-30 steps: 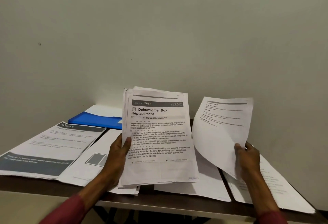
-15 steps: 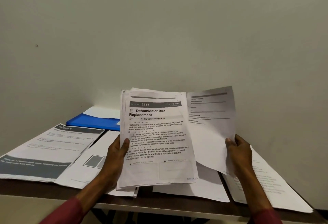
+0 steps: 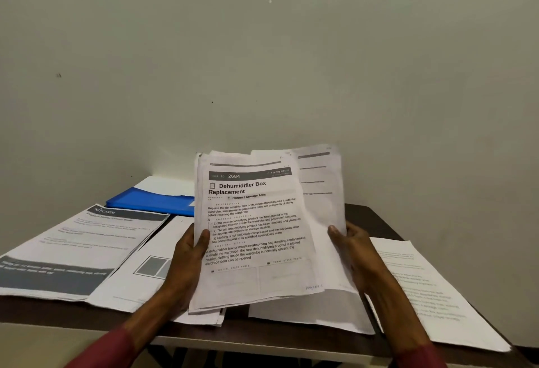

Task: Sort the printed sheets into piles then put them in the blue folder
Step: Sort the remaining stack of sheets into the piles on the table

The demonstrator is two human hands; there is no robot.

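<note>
Paper stack (image 3: pixel 253 230) upright above the worktop (image 3: pixel 364 219): left hand (image 3: pixel 186 254) grips its edge, right hand (image 3: pixel 350 248) pinches a sheet (image 3: pixel 320 192) behind it. Mid-sort; next, judge where it belongs. Back-left lies the blue folder (image 3: pixel 151 200).

The held stack (image 3: pixel 253 230) covers the right end of the blue folder (image 3: pixel 151 201) and the fingers of the left hand (image 3: pixel 186 259), of which only the thumb shows. The sheet (image 3: pixel 320 192) in the right hand (image 3: pixel 353 251) is mostly behind the stack, its lines too blurred to read. Print on the right pile (image 3: pixel 423 286) on the bench (image 3: pixel 364 216) is too small to read. Both sleeves (image 3: pixel 116 348) are cut off by the bottom edge
</note>
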